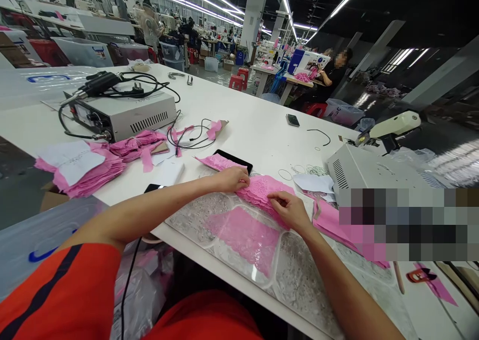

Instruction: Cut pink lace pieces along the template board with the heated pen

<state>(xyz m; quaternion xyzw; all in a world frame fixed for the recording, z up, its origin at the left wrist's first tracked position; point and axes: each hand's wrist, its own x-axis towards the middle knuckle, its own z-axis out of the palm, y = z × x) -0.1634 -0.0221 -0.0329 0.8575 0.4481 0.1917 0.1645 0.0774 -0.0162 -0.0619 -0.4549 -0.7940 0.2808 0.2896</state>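
Note:
A stack of pink lace fabric lies on the clear patterned mat in front of me. My left hand is closed on the stack's left end, fingertips pinched together. At the near right edge of the same lace, my right hand has thumb and forefinger pinched on it. Closer to me, a flat pink lace piece is spread on the mat. Just beyond my left hand, a pink strip partly covers a black-edged flat device.
A grey box-shaped machine with a cabled black handpiece stands at the left, beside pink fabric bundles. Another grey machine and folded pink fabric lie at the right. A small dark device sits farther back. People work beyond.

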